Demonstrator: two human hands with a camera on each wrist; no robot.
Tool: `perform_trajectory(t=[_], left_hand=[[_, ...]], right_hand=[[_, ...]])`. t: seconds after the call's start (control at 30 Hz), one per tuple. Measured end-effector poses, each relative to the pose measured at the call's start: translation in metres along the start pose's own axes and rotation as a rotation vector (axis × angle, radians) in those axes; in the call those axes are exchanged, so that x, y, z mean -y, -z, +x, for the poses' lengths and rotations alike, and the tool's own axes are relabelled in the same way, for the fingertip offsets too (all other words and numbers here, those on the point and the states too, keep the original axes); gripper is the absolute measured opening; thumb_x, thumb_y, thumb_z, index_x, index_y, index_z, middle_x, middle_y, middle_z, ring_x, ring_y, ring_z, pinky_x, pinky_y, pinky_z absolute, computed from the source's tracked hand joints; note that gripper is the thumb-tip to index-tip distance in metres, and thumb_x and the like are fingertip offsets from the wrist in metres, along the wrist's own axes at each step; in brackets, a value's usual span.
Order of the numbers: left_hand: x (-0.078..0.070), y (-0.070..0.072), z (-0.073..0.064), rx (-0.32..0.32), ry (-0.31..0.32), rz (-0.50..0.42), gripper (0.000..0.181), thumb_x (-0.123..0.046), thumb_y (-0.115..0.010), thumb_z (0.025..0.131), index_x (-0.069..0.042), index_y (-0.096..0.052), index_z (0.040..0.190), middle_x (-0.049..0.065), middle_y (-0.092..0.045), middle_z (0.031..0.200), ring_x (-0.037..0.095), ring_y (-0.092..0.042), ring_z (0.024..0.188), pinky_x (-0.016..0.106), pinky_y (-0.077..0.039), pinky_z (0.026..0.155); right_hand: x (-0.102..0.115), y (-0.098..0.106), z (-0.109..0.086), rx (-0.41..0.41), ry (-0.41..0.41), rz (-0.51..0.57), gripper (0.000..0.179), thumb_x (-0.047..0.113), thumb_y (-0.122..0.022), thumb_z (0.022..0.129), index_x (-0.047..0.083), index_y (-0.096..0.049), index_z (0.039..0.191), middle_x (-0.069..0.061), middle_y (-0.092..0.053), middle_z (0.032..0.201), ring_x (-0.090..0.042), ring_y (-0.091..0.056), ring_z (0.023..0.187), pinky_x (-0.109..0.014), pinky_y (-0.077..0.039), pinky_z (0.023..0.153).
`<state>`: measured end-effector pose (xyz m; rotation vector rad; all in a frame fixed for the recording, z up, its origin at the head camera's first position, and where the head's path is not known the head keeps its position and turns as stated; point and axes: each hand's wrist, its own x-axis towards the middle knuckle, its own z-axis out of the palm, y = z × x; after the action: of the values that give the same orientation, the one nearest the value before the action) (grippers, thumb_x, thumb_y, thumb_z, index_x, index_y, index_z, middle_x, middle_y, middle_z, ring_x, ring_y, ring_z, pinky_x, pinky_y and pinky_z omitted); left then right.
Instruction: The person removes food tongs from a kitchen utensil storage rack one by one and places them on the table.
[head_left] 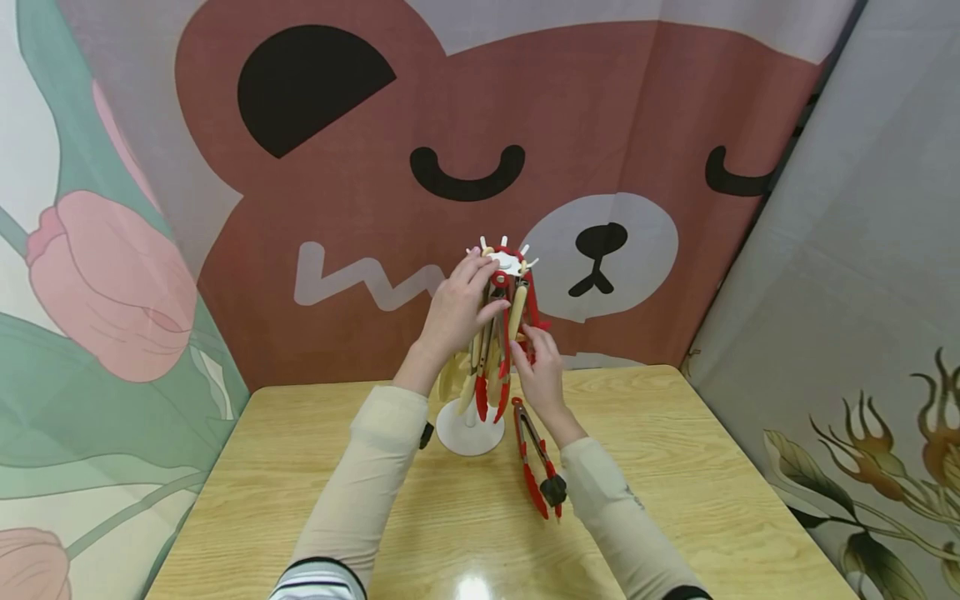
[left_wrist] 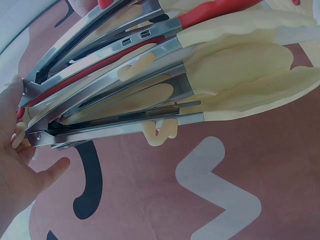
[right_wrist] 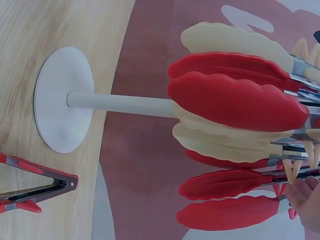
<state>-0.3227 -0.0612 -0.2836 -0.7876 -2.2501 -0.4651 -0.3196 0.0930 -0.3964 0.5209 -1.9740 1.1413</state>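
Observation:
A white stand point(head_left: 471, 429) with a round base carries several tongs with red or cream tips from hooks around its top disc. My left hand point(head_left: 453, 308) is at the top of this stand, fingers extended over the edge of the white disc point(head_left: 510, 263) and thumb held apart. Cream tongs point(left_wrist: 250, 95) hang just below that hand in the left wrist view. Lower on the right side, my right hand point(head_left: 542, 371) has its fingertips at the handles of the hanging tongs. Red-tipped tongs point(right_wrist: 227, 212) hang beside these fingertips in the right wrist view.
One pair of red tongs point(head_left: 528, 454) lies spread on the wooden table point(head_left: 637, 500), right of the stand's base, with a dark block point(head_left: 553, 490) at its tip end. Another dark object point(head_left: 426, 435) shows beside my left sleeve. A bear-print curtain point(head_left: 337, 208) hangs behind the table.

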Motion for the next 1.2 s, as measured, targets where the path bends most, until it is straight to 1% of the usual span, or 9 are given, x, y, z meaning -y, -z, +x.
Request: perform_trajectory(t=[0.13, 0.23, 0.3, 0.43, 0.57, 0.73, 0.9, 1.0, 1.2], left_hand=[[0.000, 0.000, 0.000, 0.001, 0.001, 0.000, 0.057, -0.034, -0.064, 0.082, -0.002, -0.048, 0.127, 0.012, -0.044, 0.129, 0.023, -0.028, 0.129, 0.038, -0.041, 0.089], [0.000, 0.000, 0.000, 0.000, 0.000, -0.004, 0.056, -0.033, -0.064, 0.082, -0.003, -0.048, 0.127, 0.012, -0.044, 0.129, 0.023, -0.027, 0.129, 0.039, -0.042, 0.089], [0.000, 0.000, 0.000, -0.002, -0.001, -0.008, 0.056, -0.033, -0.064, 0.082, -0.003, -0.048, 0.127, 0.012, -0.044, 0.129, 0.023, -0.027, 0.129, 0.038, -0.042, 0.089], [-0.001, -0.001, -0.001, -0.001, -0.001, -0.010, 0.056, -0.033, -0.064, 0.082, -0.003, -0.048, 0.127, 0.012, -0.044, 0.129, 0.023, -0.027, 0.129, 0.038, -0.041, 0.090], [-0.001, -0.001, -0.001, 0.004, 0.004, -0.010, 0.057, -0.033, -0.064, 0.082, -0.003, -0.048, 0.127, 0.012, -0.044, 0.130, 0.022, -0.026, 0.129, 0.038, -0.040, 0.090], [0.000, 0.000, 0.000, -0.002, -0.003, -0.007, 0.057, -0.034, -0.063, 0.082, -0.003, -0.048, 0.127, 0.012, -0.044, 0.129, 0.022, -0.026, 0.129, 0.038, -0.040, 0.090], [0.000, 0.000, -0.001, -0.004, -0.009, -0.008, 0.056, -0.034, -0.063, 0.082, -0.002, -0.048, 0.126, 0.012, -0.045, 0.128, 0.022, -0.026, 0.129, 0.038, -0.040, 0.091], [-0.001, 0.000, -0.001, -0.004, -0.008, -0.010, 0.056, -0.033, -0.064, 0.082, -0.002, -0.049, 0.126, 0.012, -0.045, 0.128, 0.023, -0.027, 0.129, 0.038, -0.040, 0.091], [-0.001, 0.000, -0.001, -0.011, -0.015, -0.010, 0.055, -0.033, -0.063, 0.082, -0.002, -0.049, 0.126, 0.012, -0.045, 0.127, 0.023, -0.027, 0.129, 0.038, -0.040, 0.091]], right_hand=[[0.001, 0.001, 0.001, 0.045, -0.055, -0.005, 0.033, 0.010, -0.056, 0.087, -0.010, -0.053, 0.114, -0.024, -0.050, 0.114, -0.031, -0.053, 0.086, -0.041, -0.049, 0.059], [0.001, 0.001, 0.001, 0.081, -0.088, -0.007, 0.035, 0.012, -0.054, 0.089, -0.009, -0.052, 0.117, -0.024, -0.048, 0.119, -0.032, -0.053, 0.096, -0.038, -0.051, 0.061], [0.000, 0.002, 0.002, 0.100, -0.098, -0.006, 0.036, 0.012, -0.053, 0.089, -0.009, -0.051, 0.118, -0.024, -0.046, 0.121, -0.033, -0.053, 0.098, -0.038, -0.051, 0.062], [-0.003, 0.001, 0.002, 0.119, -0.100, 0.006, 0.035, 0.011, -0.053, 0.089, -0.009, -0.050, 0.119, -0.025, -0.048, 0.117, -0.034, -0.053, 0.090, -0.040, -0.050, 0.064], [-0.004, 0.002, 0.002, 0.136, -0.098, 0.028, 0.035, 0.008, -0.054, 0.089, -0.009, -0.049, 0.119, -0.022, -0.051, 0.107, -0.030, -0.051, 0.082, -0.040, -0.049, 0.064], [-0.005, 0.004, 0.001, 0.169, -0.156, 0.073, 0.043, 0.009, -0.055, 0.088, -0.007, -0.043, 0.126, -0.021, -0.051, 0.111, -0.026, -0.053, 0.082, -0.034, -0.049, 0.064], [-0.008, 0.007, 0.000, 0.181, -0.204, 0.068, 0.045, 0.013, -0.057, 0.088, -0.004, -0.043, 0.127, -0.020, -0.050, 0.108, -0.025, -0.052, 0.080, -0.030, -0.047, 0.061], [-0.010, 0.009, 0.000, 0.173, -0.192, 0.077, 0.044, 0.013, -0.057, 0.088, -0.004, -0.044, 0.126, -0.021, -0.047, 0.109, -0.026, -0.050, 0.078, -0.027, -0.046, 0.059], [-0.012, 0.012, -0.002, 0.122, -0.170, 0.078, 0.042, 0.010, -0.060, 0.086, -0.009, -0.046, 0.120, -0.023, -0.044, 0.105, -0.029, -0.051, 0.080, -0.028, -0.044, 0.062]])
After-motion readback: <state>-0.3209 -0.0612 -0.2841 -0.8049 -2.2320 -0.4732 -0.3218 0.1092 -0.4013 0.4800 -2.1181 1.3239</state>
